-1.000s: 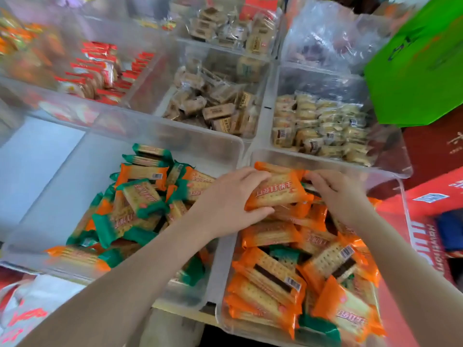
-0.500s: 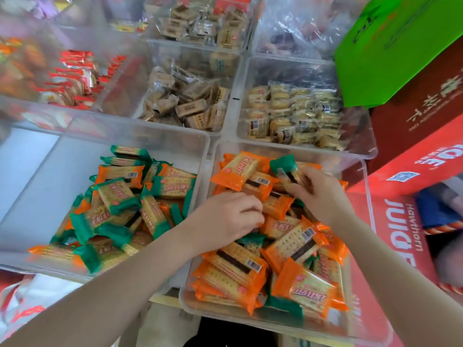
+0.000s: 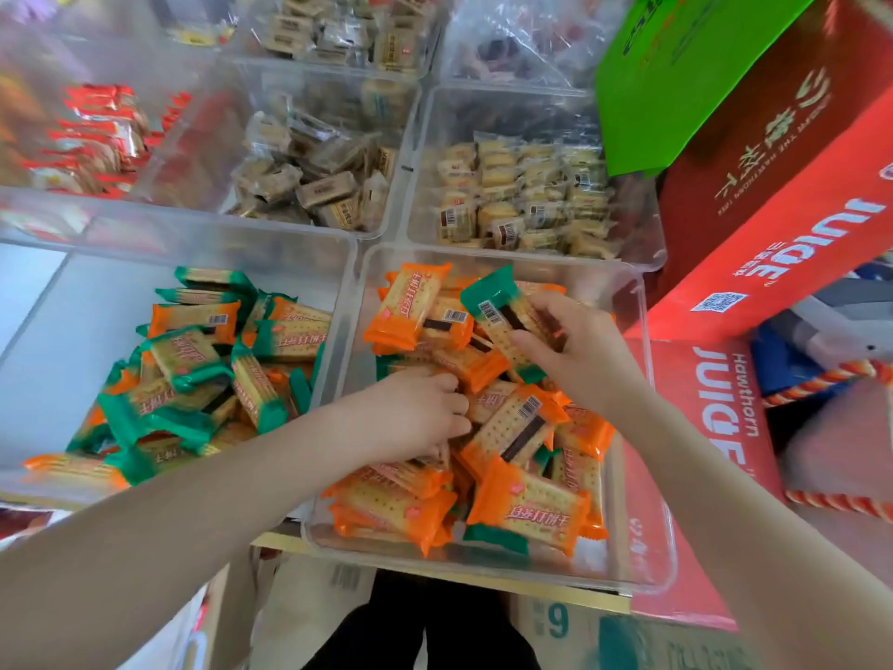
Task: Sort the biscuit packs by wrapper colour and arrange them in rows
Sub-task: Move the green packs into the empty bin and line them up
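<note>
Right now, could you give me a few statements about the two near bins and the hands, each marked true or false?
1. The right hand holds a green-wrapped pack. True.
2. The left hand rests in the left bin. False: it is in the right bin, among the orange packs.
3. The left bin holds only green packs. False: orange ones are mixed in.
4. The right bin is mostly orange. True.

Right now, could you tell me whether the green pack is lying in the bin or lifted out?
Lifted: the right hand holds the green pack above the orange packs.
</note>
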A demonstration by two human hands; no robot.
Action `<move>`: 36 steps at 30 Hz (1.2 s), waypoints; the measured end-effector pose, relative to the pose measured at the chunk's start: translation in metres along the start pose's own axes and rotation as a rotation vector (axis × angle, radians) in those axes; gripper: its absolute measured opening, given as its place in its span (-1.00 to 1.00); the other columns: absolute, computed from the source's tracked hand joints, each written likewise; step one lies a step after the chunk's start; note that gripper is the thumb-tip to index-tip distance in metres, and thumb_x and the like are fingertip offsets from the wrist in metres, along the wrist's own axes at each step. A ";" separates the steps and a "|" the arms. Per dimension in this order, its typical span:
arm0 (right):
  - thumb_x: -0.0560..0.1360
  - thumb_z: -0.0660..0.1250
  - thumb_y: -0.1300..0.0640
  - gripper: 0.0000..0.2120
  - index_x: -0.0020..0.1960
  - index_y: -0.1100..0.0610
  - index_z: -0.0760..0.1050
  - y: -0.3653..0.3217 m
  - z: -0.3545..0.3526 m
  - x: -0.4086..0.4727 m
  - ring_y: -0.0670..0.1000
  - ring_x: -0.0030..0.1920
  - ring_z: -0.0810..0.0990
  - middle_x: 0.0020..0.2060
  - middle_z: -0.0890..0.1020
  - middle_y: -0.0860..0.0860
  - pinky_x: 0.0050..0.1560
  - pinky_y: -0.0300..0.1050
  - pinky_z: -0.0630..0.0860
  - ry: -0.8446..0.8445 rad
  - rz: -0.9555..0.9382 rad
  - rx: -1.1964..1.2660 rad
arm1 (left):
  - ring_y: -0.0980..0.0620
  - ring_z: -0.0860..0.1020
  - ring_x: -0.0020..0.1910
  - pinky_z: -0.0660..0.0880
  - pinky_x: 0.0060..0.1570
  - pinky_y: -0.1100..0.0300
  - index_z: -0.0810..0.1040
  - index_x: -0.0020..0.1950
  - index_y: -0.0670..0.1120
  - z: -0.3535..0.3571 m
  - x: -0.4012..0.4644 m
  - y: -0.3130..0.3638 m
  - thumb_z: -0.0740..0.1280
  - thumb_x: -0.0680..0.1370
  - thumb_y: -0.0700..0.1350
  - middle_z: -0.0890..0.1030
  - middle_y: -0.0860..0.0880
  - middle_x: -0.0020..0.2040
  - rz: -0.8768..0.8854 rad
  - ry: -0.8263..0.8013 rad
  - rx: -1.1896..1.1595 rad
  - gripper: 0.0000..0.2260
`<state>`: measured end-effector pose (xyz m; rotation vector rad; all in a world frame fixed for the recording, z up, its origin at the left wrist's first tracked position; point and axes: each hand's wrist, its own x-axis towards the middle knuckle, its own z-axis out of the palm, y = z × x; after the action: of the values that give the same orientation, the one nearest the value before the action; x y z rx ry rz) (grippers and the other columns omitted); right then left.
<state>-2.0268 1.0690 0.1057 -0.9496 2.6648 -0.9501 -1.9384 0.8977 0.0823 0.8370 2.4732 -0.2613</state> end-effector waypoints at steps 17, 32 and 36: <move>0.53 0.29 0.06 -0.61 0.34 0.02 0.33 -0.090 0.026 0.031 -0.17 -0.19 0.51 -0.11 0.49 -0.21 -0.24 -0.34 0.48 -0.044 -0.031 0.177 | 0.21 0.48 -0.20 0.38 -0.24 0.42 0.40 0.09 0.10 0.038 -0.129 -0.028 0.37 0.49 -0.04 0.47 0.22 -0.09 -0.798 0.824 -1.089 -0.77; 0.60 0.08 0.01 -0.73 -0.01 0.16 0.47 -0.178 0.172 0.095 0.15 -0.03 0.53 -0.12 0.55 0.10 -0.07 0.01 0.48 -0.458 -0.259 -0.305 | -0.03 0.47 -0.11 0.33 -0.17 0.19 0.45 0.24 -0.09 0.132 -0.211 -0.062 0.26 0.56 -0.04 0.53 -0.06 -0.02 -1.481 0.850 -1.155 -0.72; 0.62 0.01 0.01 -0.67 0.10 0.13 0.50 -0.176 0.167 0.110 0.14 0.13 0.44 0.05 0.50 0.09 0.04 0.03 0.41 -0.368 -0.247 -0.609 | -0.06 0.50 0.08 0.38 0.03 0.15 0.55 0.19 -0.03 0.139 -0.211 -0.079 0.15 0.49 0.16 0.56 -0.08 0.11 -1.287 0.557 -1.009 -0.59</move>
<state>-1.9657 0.8099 0.0893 -1.4271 2.5702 0.0508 -1.7867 0.6807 0.0766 -1.2542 2.6961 0.8432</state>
